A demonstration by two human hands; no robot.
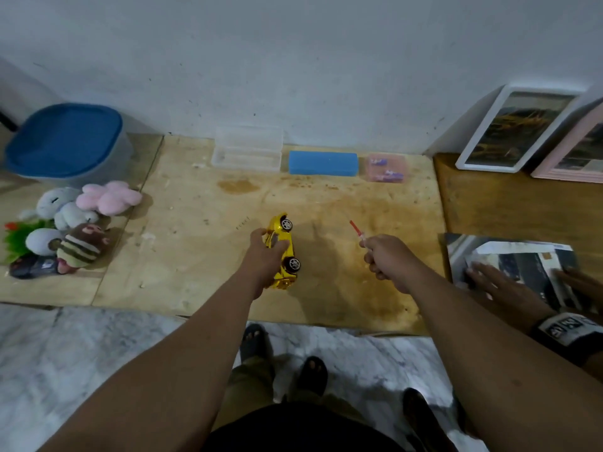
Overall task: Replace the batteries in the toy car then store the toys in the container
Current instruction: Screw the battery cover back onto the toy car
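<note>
Bare forearms (182, 363), seemingly olive trousers (251, 383), dark sandals (313, 375).

Premises: a room in a private home, not a workshop or shop. I stand at a low plywood worktop (195, 256), stained and unfinished, set against a scuffed white plaster wall (293, 60). Marble-patterned floor tiles (65, 353) run across the lower frame. Domestic items support the finding: a heap of plush toys (71, 220) at middle left, a lidded blue storage container (65, 141) at upper left, and framed pictures (515, 128) leaning on the wall at upper right. Loose printed photographs (509, 259) lie at right. Sandalled feet (254, 340) show at lower centre.
</note>
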